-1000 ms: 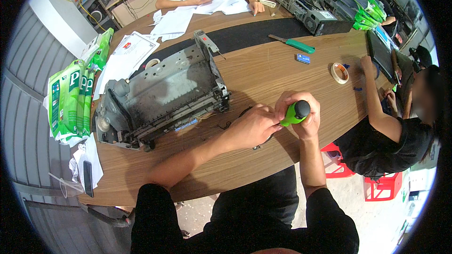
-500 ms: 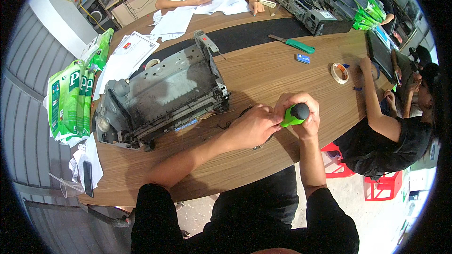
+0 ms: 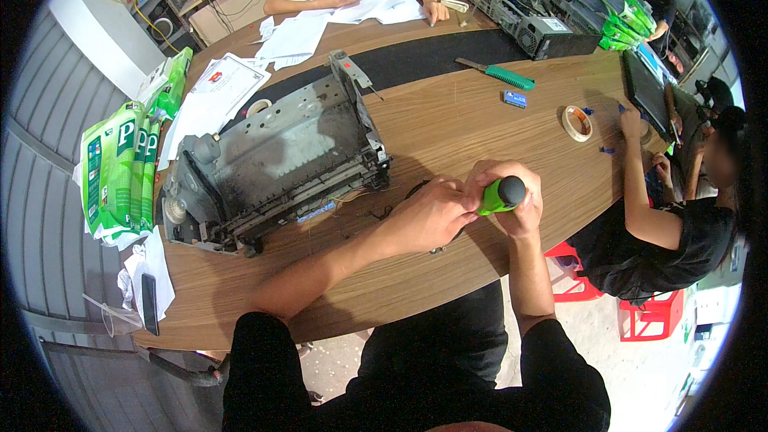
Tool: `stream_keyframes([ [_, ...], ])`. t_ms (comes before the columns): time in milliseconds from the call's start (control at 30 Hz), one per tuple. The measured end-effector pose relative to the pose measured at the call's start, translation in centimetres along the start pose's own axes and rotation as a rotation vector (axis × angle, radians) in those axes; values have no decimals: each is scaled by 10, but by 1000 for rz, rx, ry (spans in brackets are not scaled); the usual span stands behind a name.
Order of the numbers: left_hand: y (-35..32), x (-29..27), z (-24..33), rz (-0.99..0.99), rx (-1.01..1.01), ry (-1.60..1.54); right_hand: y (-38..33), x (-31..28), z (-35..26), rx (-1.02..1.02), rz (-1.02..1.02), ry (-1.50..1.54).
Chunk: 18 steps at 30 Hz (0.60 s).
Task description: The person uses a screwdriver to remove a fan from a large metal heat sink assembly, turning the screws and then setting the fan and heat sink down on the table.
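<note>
My right hand (image 3: 524,212) is wrapped round the green and black handle of a screwdriver (image 3: 510,190). The handle's black end points up toward me, and its shaft is hidden behind the fingers. Close against it, my left hand (image 3: 432,212) has its fingers pinched together over something I cannot make out. A bit of dark material shows just under the left hand. Left of my hands lies a dusty grey metal printer chassis (image 3: 272,160) with a gear side and loose thin wires along its near edge.
Beyond my hands are a green-handled knife (image 3: 510,78), a small blue box (image 3: 514,99) and a tape roll (image 3: 577,123). An opened computer case (image 3: 532,20) stands at the back. Green paper packs (image 3: 120,168) and a phone (image 3: 150,304) are at left. A co-worker's arm (image 3: 644,192) rests at right.
My hands and the screwdriver have barely moved. The co-worker's hand at right has shifted slightly right and nearer, and the person at the far right back has moved to the right.
</note>
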<state>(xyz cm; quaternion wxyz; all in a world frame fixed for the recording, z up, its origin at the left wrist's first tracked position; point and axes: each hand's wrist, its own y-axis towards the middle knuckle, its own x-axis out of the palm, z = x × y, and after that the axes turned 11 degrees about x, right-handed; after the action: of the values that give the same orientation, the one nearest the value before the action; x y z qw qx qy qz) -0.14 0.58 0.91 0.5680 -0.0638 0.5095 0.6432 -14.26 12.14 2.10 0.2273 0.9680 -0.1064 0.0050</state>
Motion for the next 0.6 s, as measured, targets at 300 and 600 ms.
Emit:
stream_keyframes([
  [300,2,-13,0,50,-267,-315,5,11,-3,52,278,-168],
  [600,7,-13,8,64,-197,-231,9,26,-35,-28,224,-132],
])
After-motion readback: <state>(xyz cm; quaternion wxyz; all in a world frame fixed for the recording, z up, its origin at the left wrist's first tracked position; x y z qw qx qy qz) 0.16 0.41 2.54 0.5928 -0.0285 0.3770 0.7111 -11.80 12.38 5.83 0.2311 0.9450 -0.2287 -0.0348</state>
